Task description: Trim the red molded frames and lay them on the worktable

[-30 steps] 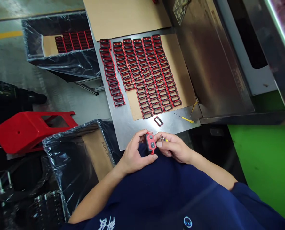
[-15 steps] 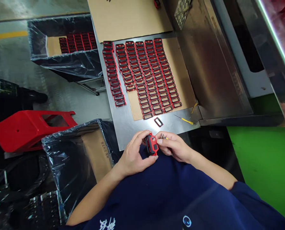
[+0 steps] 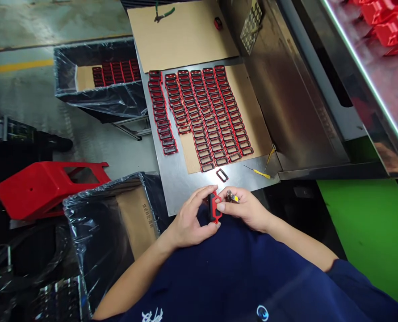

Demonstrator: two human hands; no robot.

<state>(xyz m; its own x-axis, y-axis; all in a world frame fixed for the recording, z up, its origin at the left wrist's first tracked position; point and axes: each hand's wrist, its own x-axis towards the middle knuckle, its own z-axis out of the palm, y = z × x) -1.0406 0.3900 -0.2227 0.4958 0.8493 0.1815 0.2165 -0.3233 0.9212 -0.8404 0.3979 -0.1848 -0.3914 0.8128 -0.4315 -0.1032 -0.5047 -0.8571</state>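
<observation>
Btwn both hands (image 3: 188, 221): 1 red part (image 3: 214, 207).

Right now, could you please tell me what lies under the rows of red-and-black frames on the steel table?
Most red-and-black frames lie on a cardboard sheet; the leftmost row sits directly on the steel table. The surface beneath the cardboard is hidden.

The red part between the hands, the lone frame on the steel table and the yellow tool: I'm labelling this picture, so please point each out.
Red part (image 3: 214, 207), head view: its edge-on side.
Lone frame (image 3: 222, 175), head view: its rim.
Yellow tool (image 3: 261, 173), head view: its handle.
</observation>
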